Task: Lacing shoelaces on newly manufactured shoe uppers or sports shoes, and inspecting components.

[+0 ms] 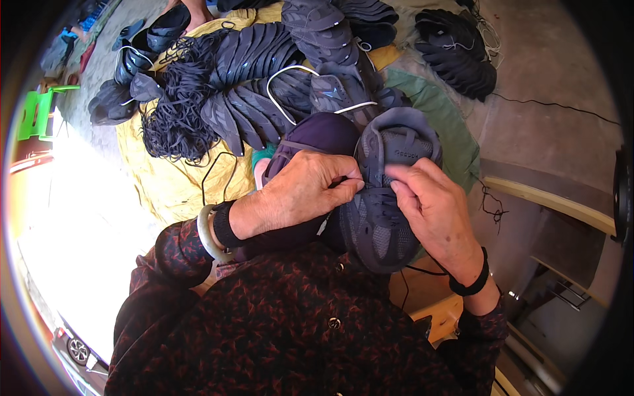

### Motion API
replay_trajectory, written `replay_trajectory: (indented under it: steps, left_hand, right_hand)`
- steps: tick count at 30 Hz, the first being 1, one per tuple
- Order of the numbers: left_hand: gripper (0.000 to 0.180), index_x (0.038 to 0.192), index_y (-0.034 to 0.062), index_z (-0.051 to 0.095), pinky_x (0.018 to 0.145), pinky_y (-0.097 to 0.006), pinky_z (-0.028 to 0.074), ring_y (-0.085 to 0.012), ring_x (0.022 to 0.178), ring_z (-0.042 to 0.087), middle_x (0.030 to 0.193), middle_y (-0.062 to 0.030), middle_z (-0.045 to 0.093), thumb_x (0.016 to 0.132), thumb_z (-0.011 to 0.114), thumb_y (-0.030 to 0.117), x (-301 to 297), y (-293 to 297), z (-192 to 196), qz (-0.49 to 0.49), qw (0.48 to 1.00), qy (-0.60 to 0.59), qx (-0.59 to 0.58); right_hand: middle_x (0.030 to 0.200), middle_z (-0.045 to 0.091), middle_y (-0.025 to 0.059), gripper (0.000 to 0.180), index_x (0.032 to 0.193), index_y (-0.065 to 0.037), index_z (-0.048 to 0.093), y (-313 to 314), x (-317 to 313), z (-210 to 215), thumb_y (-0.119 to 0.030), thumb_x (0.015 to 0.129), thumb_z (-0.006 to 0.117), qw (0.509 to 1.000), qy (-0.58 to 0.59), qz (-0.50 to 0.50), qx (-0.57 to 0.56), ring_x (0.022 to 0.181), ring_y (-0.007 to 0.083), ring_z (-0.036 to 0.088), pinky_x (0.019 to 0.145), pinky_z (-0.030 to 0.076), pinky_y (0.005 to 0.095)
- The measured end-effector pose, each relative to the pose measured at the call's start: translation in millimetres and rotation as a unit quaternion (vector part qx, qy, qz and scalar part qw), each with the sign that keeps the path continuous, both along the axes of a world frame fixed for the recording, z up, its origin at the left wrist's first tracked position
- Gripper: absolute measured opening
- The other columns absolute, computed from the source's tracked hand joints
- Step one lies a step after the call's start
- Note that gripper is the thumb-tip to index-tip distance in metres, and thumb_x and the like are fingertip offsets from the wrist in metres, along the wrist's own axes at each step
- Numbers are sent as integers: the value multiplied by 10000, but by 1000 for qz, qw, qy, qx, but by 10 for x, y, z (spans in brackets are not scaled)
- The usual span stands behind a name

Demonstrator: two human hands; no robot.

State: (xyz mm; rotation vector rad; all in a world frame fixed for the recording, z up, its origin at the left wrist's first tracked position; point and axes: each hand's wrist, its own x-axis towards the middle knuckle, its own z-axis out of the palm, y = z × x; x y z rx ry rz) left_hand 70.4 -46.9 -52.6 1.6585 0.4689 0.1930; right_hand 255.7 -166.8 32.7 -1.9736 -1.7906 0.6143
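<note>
Dark shoe [382, 231] between my grips;
left grip [302, 183] pinched, on what I can't tell; right grip [436, 210] blurred, unclear; shoe likely light, pliable; I'd hold its collar [401, 117], just beyond.

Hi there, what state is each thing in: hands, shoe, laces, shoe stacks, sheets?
Left hand: thumb and forefinger close together at the shoe's edge; grip unclear.
Right hand: fingers bent over the shoe, fingertips blurred; grip unclear.
Dark shoe: toe toward the wearer, opening up.
Black laces: loose, tangled heap.
Shoe uppers: overlapping in rows.
Yellow sheet: spread, creased.
Green sheet: spread out.
</note>
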Motion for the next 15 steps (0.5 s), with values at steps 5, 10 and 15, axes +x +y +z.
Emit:
replay_trajectory:
  steps: [5, 10, 15]
  left_hand:
    - [124, 943, 10, 673, 660, -260, 498, -38, 738, 583, 761, -29, 666, 981, 681, 128, 14, -20, 7, 4, 1000, -2, -3]
    - [101, 916, 17, 657, 637, -264, 484, -39, 711, 554, 737, -24, 642, 963, 683, 103, 26, -15, 10, 6, 1000, -11, -2]
    - [61, 866, 26, 626, 593, -290, 469, -80, 647, 547, 697, -60, 600, 895, 676, 44, 63, -18, 31, 11, 997, -37, 73]
  right_hand:
    - [894, 625, 115, 228, 1134, -49, 657, -10, 3, 3, -58, 907, 679, 999, -30, -12, -14, 719, 311, 664, 646, 538, 378]
    - [862, 623, 112, 98, 993, -47, 655, 5, -5, -73, -71, 902, 684, 1000, -9, -15, 13, 716, 318, 656, 629, 525, 394]
    - [828, 620, 112, 98, 861, -40, 625, -11, 14, -58, -102, 890, 695, 999, -26, 4, -19, 718, 326, 644, 624, 507, 416]
